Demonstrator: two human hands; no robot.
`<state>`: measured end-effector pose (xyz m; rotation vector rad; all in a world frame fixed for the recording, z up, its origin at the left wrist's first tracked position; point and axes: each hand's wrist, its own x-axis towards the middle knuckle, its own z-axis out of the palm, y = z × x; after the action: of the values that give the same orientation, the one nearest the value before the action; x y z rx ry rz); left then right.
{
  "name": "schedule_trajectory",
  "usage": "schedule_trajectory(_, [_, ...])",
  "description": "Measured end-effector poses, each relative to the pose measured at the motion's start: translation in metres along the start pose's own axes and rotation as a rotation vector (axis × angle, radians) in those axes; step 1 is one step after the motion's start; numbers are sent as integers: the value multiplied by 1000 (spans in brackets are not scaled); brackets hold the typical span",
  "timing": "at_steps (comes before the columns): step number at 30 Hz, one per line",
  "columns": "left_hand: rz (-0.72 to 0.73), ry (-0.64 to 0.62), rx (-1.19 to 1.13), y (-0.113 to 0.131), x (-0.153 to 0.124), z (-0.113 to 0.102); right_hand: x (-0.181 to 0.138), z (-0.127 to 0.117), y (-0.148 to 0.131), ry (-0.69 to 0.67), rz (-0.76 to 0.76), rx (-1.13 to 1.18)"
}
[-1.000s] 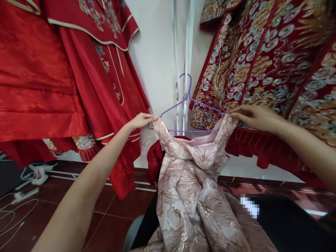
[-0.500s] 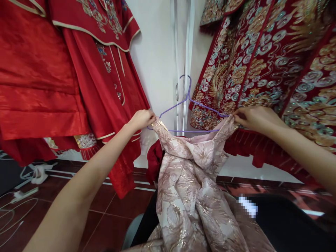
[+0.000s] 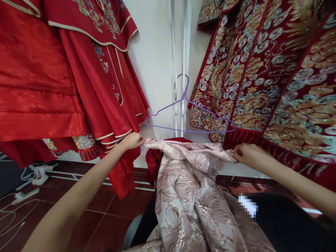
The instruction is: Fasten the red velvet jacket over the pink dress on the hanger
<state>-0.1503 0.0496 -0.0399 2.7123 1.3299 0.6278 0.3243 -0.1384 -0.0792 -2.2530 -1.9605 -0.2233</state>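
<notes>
A pink brocade garment (image 3: 189, 196) with gold flower patterns hangs down in front of me, stretched between my two hands. My left hand (image 3: 132, 140) pinches its left top corner. My right hand (image 3: 246, 154) grips its right top corner. Above the garment a purple wire hanger (image 3: 183, 115) hangs bare from a white rail (image 3: 181, 52) on the wall, a little above both hands and apart from the fabric.
Plain red satin robes (image 3: 65, 70) hang on the left, and a dark red robe with heavy gold embroidery (image 3: 262, 70) hangs on the right. A crumpled red cloth (image 3: 154, 161) lies behind the pink garment. White cables (image 3: 23, 192) lie on the dark red tiled floor.
Both hands have dropped with the pink garment's top corners. The garment has come off the purple hanger, which now hangs bare above it.
</notes>
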Motion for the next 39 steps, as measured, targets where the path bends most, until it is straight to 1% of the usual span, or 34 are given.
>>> schedule_trajectory(2, [-13, 39, -127, -1, -2, 11, -4, 3, -3, 16, -8, 31])
schedule_trajectory(4, [-48, 105, -295, 2, 2, 19, -6, -3, -4, 34, -16, 88])
schedule_trajectory(7, [-203, 225, -686, 12, 15, 30, -6, -18, -3, 45, -38, 200])
schedule_trajectory(9, [-311, 268, -960, 21, 24, 35, -7, -25, -1, 66, -31, 265])
schedule_trajectory(10, [-332, 281, -1082, 27, 27, 36, -7, -28, 0, 94, -24, 287])
schedule_trajectory(13, [-274, 322, -1366, 46, 33, 34, -10, -32, -1, 212, 14, 326])
schedule_trajectory(15, [-242, 327, -1494, 58, 34, 32, -12, -34, -5, 270, 91, 366])
schedule_trajectory(17, [-250, 335, -1542, 67, 35, 30, -12, -36, -8, 315, 185, 420])
schedule_trajectory(19, [-272, 376, -1518, 71, 36, 29, -11, -40, -9, 360, 239, 453])
schedule_trajectory(23, [-268, 447, -1481, 66, 38, 29, -7, -47, -2, 367, 296, 444])
schedule_trajectory(25, [-248, 454, -1467, 62, 37, 27, -7, -48, 1, 382, 313, 444])
schedule_trajectory(29, [-216, 460, -1396, 59, 34, 24, -10, -45, 1, 478, 311, 491])
schedule_trajectory(32, [-197, 480, -1354, 58, 34, 26, -13, -44, -1, 517, 302, 499])
schedule_trajectory(34, [-209, 485, -1344, 59, 35, 29, -10, -48, -4, 579, 245, 451])
schedule_trajectory(35, [-218, 479, -1350, 59, 35, 30, -6, -53, -6, 636, 183, 413])
schedule_trajectory(38, [-242, 436, -1407, 61, 35, 36, 16, -69, -17, 846, -69, 269])
schedule_trajectory(39, [-250, 420, -1431, 63, 34, 38, 26, -75, -22, 885, -136, 227])
